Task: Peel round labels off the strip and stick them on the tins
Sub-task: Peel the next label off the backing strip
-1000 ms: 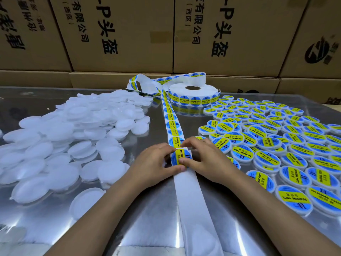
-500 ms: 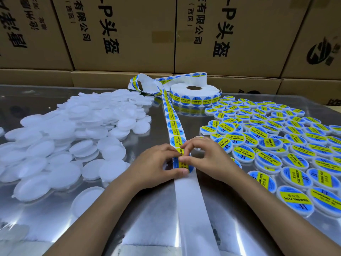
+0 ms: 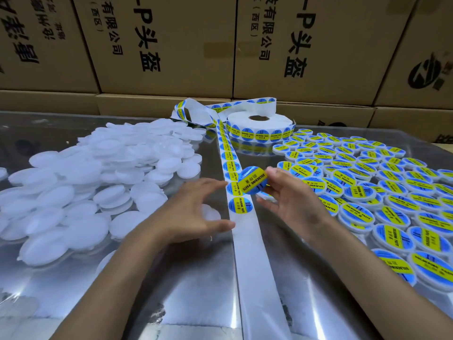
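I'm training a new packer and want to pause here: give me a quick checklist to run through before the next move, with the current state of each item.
1. Label free of the strip: ok. The peeled label is up off the strip, pinched by the right hand.
2. Label flat, not folded: ok; its printed face shows whole.
3. Left hand free to fetch a tin: ok; open, holding nothing.
4. Blank tins within reach: ok; the white tins are piled by the left hand.
5. Next label ready: ok; the next label sits at the strip's near end.
6. Adhesive side clean: cannot tell; it faces away.
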